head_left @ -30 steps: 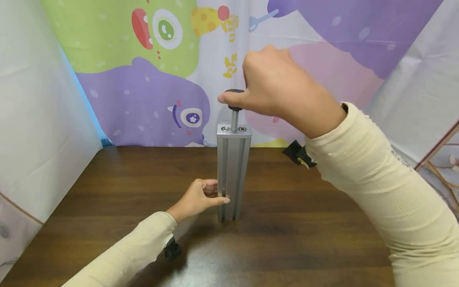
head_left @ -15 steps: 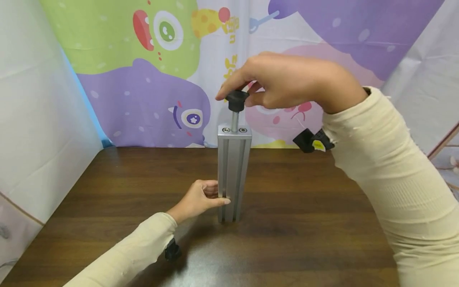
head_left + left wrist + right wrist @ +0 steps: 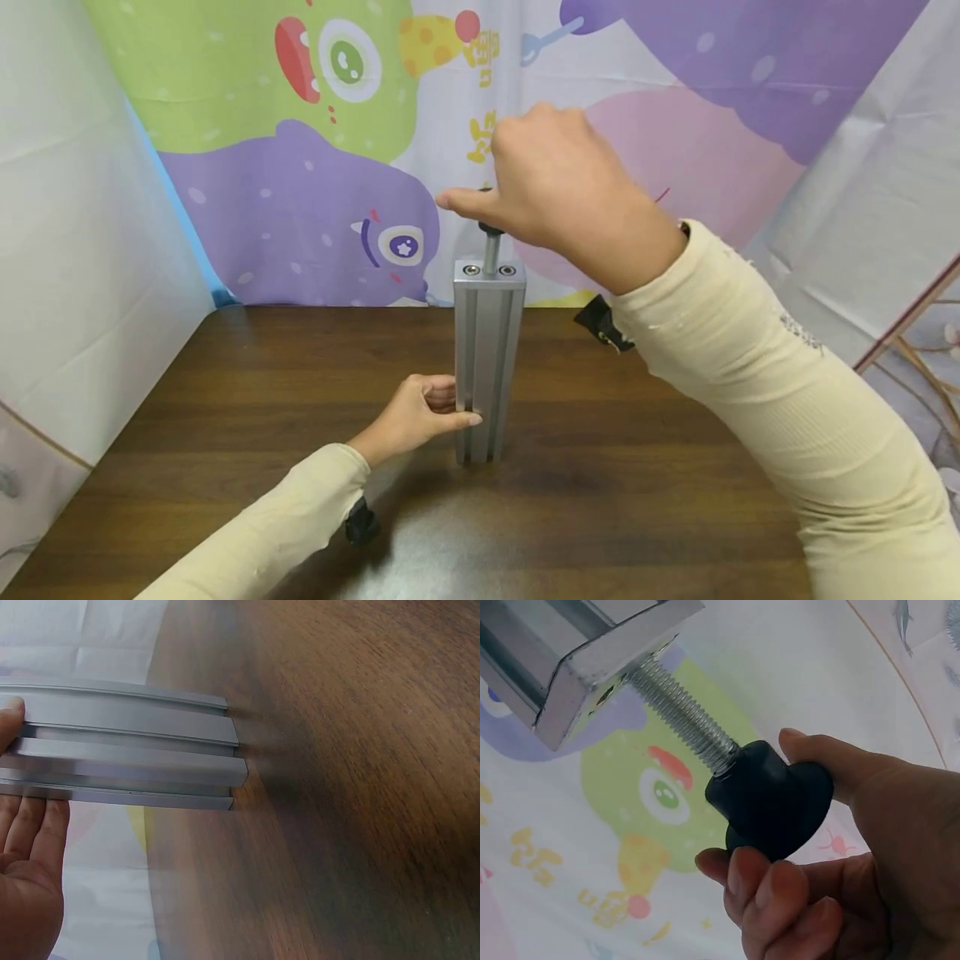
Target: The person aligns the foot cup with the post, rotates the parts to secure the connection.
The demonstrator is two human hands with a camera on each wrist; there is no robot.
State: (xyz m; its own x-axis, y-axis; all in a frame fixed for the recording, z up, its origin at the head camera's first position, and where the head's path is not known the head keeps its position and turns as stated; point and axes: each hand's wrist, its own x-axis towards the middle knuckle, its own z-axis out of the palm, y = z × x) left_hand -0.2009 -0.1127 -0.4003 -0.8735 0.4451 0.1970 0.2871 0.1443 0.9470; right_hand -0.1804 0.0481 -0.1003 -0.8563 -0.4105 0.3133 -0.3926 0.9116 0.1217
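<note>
Grooved metal bar (image 3: 487,358), standing upright on a brown wooden table (image 3: 637,467) before a cartoon-print backdrop (image 3: 300,208). Held low down between thumb and fingers of the left hand (image 3: 412,421). Topped by a threaded rod (image 3: 682,712) ending in a black knob (image 3: 772,795). Grasped at that knob by the right hand (image 3: 562,179) with curled fingers.

Wrinkled cream sleeves (image 3: 735,358) with small black wrist devices (image 3: 362,523)

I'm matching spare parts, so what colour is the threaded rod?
The threaded rod is silver; it shows best in the right wrist view.
</note>
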